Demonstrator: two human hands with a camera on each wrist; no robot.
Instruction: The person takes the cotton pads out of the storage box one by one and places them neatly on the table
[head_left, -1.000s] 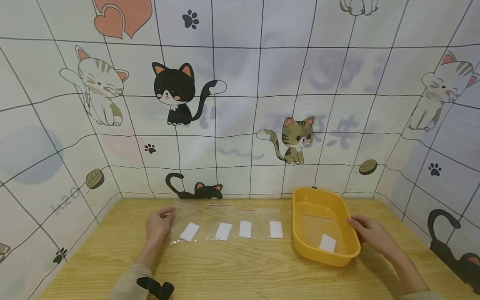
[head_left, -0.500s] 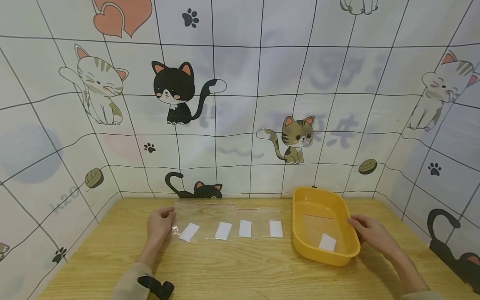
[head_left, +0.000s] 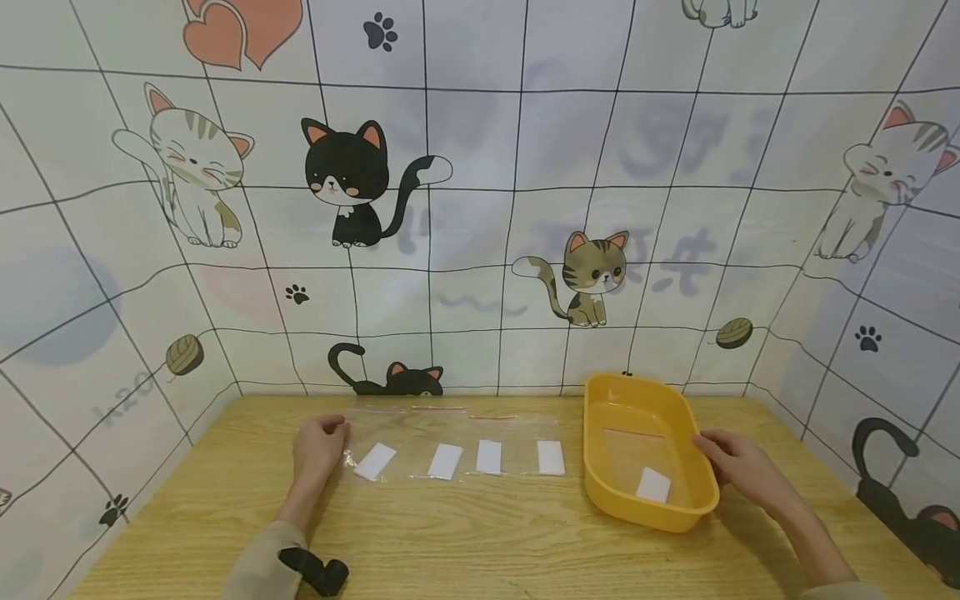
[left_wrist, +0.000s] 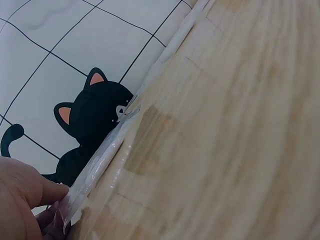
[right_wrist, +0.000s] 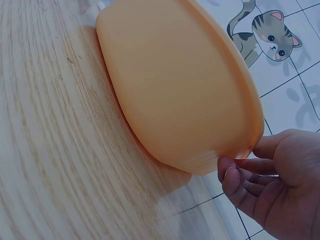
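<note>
My left hand [head_left: 319, 450] is at the left end of a row of clear zip bags, each with a white card inside. Thumb and finger pinch the edge of the leftmost bag [left_wrist: 95, 167], as the left wrist view shows. Its white card [head_left: 374, 461] lies slanted; the white card [head_left: 551, 457] at the row's right end is nearly straight. Right of the row stands a yellow plastic tray [head_left: 651, 517], another bagged white card [head_left: 653, 485] lying in it. My right hand [right_wrist: 280, 175] grips the tray's right rim, thumb on top and fingers beneath.
The wooden table [head_left: 465, 542] ends at the back against a white gridded wall covering [head_left: 480, 208] printed with cats. The same covering closes in both sides. A black strap [head_left: 315, 571] sits on my left sleeve.
The leftmost bag has shifted slightly left and its upper edge lies a little lower. Both hands keep their holds, and the tray stays in place.
</note>
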